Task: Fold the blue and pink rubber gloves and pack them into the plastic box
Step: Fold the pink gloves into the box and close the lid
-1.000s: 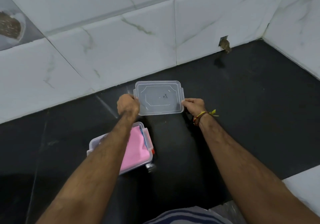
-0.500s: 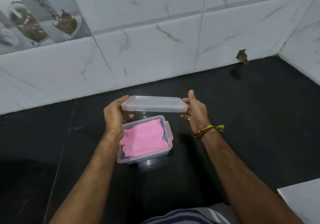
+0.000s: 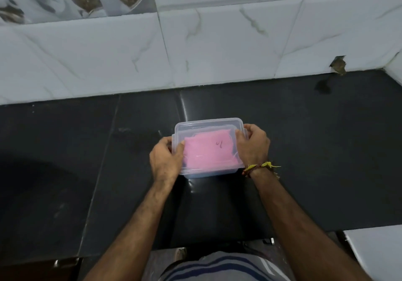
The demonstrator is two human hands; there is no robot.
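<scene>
Both hands are closed on the clear plastic box (image 3: 208,172), one at each short end. At the left, the left hand (image 3: 166,161) is wrapped round the box's left end, thumb laid over the top edge and fingers curled down the side. Between the hands, the clear lid (image 3: 210,126) is seen lying on top of the box, and the box is set on the black countertop (image 3: 87,172), near the middle of the surface and well apart from the wall. Through the lid, the folded pink glove (image 3: 208,153) is shown filling most of the inside. A thin strip of blue is visible along the box's near edge under the pink, probably the blue glove (image 3: 206,173), though the plastic blurs it. Whether the lid is fully pressed down cannot be told. At the right, the right hand (image 3: 253,147) is clamped on the right end, thumb over the lid's corner, and a yellow thread band (image 3: 261,166) is tied round that wrist. Behind the counter, white marbled wall tiles (image 3: 217,46) are seen, with a chipped hole (image 3: 338,64) at the far right.
</scene>
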